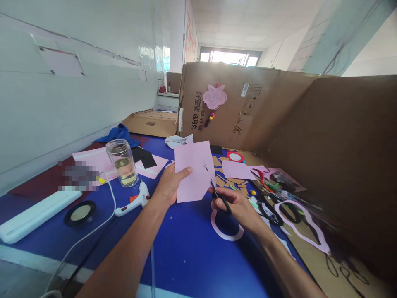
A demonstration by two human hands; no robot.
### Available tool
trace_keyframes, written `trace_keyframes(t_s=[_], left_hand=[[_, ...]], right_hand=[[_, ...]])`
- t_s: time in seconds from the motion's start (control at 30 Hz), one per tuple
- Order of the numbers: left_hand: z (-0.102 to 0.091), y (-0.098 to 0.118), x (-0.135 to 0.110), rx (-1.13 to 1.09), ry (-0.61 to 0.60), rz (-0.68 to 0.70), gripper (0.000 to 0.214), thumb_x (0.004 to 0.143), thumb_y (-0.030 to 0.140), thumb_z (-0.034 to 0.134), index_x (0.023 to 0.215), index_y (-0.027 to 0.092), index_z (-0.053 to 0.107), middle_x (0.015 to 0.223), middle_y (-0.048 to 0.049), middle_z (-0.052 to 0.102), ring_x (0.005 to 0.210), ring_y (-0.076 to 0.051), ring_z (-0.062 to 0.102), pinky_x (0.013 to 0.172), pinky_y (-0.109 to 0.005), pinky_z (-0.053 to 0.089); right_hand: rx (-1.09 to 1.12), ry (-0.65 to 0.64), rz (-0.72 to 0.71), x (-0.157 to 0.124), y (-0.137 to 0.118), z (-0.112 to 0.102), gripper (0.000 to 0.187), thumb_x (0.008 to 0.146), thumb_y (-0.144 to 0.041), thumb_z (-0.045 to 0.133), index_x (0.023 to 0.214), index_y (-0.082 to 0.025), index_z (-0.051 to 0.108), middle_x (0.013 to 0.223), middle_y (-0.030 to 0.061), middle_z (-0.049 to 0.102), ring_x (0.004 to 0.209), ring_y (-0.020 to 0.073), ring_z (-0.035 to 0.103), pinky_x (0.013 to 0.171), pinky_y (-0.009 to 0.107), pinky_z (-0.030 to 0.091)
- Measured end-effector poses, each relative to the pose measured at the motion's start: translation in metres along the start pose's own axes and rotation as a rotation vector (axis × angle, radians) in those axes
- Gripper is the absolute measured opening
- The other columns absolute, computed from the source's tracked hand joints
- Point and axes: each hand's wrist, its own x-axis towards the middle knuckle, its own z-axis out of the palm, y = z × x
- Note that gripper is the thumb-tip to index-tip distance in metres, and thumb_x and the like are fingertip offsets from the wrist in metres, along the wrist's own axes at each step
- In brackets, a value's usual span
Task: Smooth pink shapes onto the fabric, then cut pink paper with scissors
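My left hand (173,182) pinches the left edge of a pink sheet of paper (192,174), its thumb lying on the front face. The sheet is held up above the blue table (186,248). Closed round the black handles of a pair of scissors (225,203) is my right hand (232,200). The scissor blades point up and left at the sheet's right side, where a cut runs in and a dark blade tip shows. Under my right hand lies a curved pink paper strip (228,237), partly hidden by it.
To the left are a glass jar with liquid (125,169), a white glue gun (135,200), a roll of black tape (80,213) and a cable. At right lie cardboard scraps (238,184), a pink paper outline (305,219) and more tools. A cardboard wall (260,107) stands behind.
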Motion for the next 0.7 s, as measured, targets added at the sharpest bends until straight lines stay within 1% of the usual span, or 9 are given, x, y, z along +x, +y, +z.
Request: trace_keyframes(t_s=[0.1,0.23,0.37,0.57,0.7], left_hand=[[0.003,-0.002,-0.001,-0.023,0.007,-0.001,0.05,0.063,0.031,0.101,0.107,0.014,0.084,0.104,-0.0166,0.089,0.094,-0.036,0.085,0.085,-0.046,0.069],[0.008,-0.004,-0.003,-0.057,0.025,-0.017,0.047,0.061,0.028,0.101,0.103,0.015,0.085,0.097,-0.0134,0.088,0.084,-0.032,0.084,0.08,-0.043,0.068],[0.01,-0.007,-0.004,-0.086,0.037,-0.026,0.047,0.061,0.026,0.101,0.104,0.015,0.085,0.097,-0.0128,0.088,0.078,-0.028,0.081,0.078,-0.042,0.067],[0.011,-0.013,-0.003,-0.099,0.058,0.001,0.051,0.062,0.028,0.102,0.107,0.014,0.085,0.104,-0.0157,0.088,0.086,-0.031,0.083,0.082,-0.044,0.066],[0.012,-0.016,-0.003,-0.095,0.056,0.027,0.051,0.062,0.027,0.101,0.109,0.014,0.085,0.109,-0.0169,0.088,0.092,-0.033,0.084,0.085,-0.044,0.066]], right_hand=[[0.018,0.001,0.004,0.001,-0.001,0.0,0.072,0.079,-0.075,0.091,0.122,-0.017,0.085,0.08,0.0013,0.066,0.072,0.0166,0.054,0.074,0.034,0.051],[0.026,-0.002,-0.015,0.001,-0.001,0.001,0.065,0.081,-0.074,0.091,0.115,-0.018,0.085,0.08,0.0016,0.067,0.072,0.0165,0.055,0.073,0.033,0.05],[0.031,-0.01,-0.038,0.002,0.0,0.001,0.061,0.084,-0.072,0.09,0.114,-0.019,0.086,0.081,0.0018,0.067,0.073,0.0165,0.055,0.073,0.032,0.049],[0.036,-0.019,-0.072,0.001,0.001,-0.001,0.057,0.088,-0.069,0.087,0.116,-0.019,0.086,0.08,0.0013,0.066,0.073,0.0161,0.055,0.07,0.03,0.045],[0.05,-0.005,-0.082,0.001,0.002,0.0,0.057,0.088,-0.068,0.088,0.116,-0.019,0.086,0.081,0.0015,0.067,0.073,0.0163,0.055,0.07,0.03,0.045]])
